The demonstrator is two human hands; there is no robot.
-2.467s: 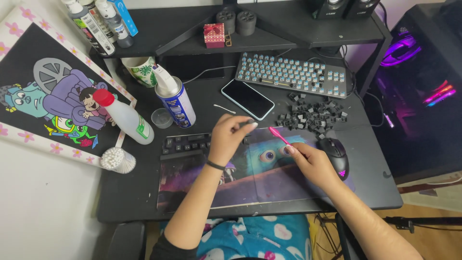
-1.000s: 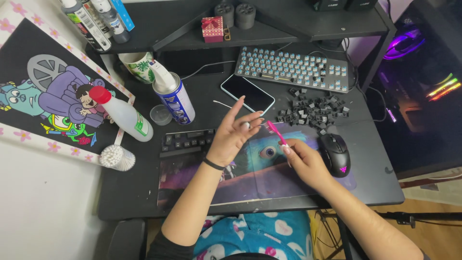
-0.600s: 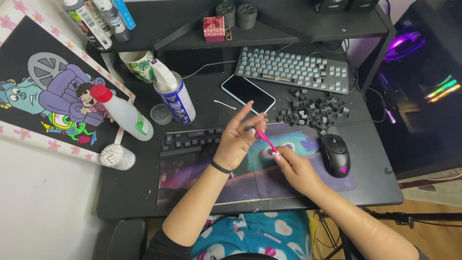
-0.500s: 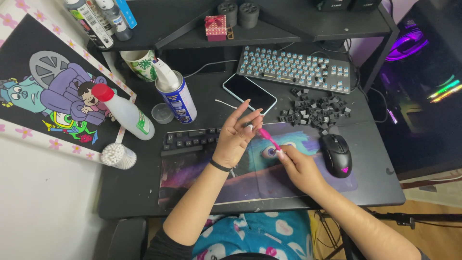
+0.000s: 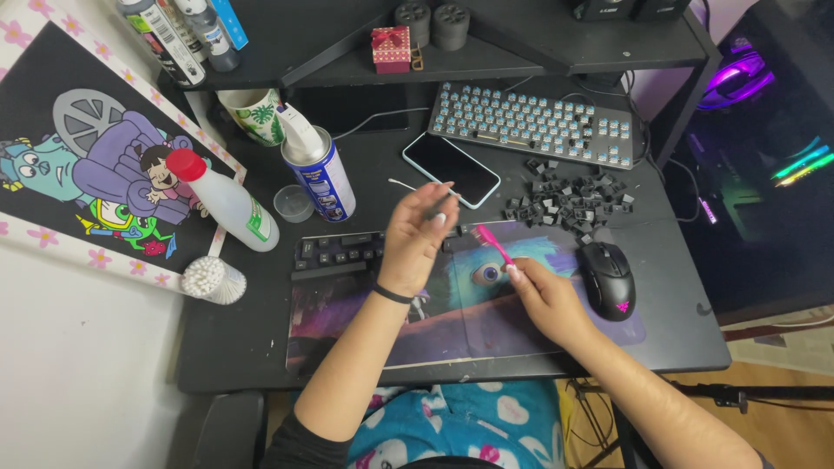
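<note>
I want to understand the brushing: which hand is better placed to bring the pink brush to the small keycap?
Probably the right hand: it holds the pink brush, bristles pointing toward the left hand, whose fingers appear to pinch a keycap.

- The desk mat (image 5: 521, 334) lies on the desk (image 5: 234, 347), at the 6 o'clock side, just before the person.
- The mouse (image 5: 607, 280) sits on the mat, at 3 o'clock from the right hand (image 5: 540, 295).
- The right hand holds a brush (image 5: 492, 242), which points to 11 o'clock, toward the left hand (image 5: 414, 239).
- A row of keycaps (image 5: 340, 252) lies at 9 o'clock from the left hand.
- The loose keycaps (image 5: 566, 201) are heaped at 1 o'clock from the brush; the bare keyboard (image 5: 530, 126) lies behind them.
- The phone (image 5: 450, 168) lies at 12 o'clock from the left hand.
- The spray can (image 5: 318, 176) stands at 9 o'clock from the phone, the bottle (image 5: 222, 201) further left.
</note>
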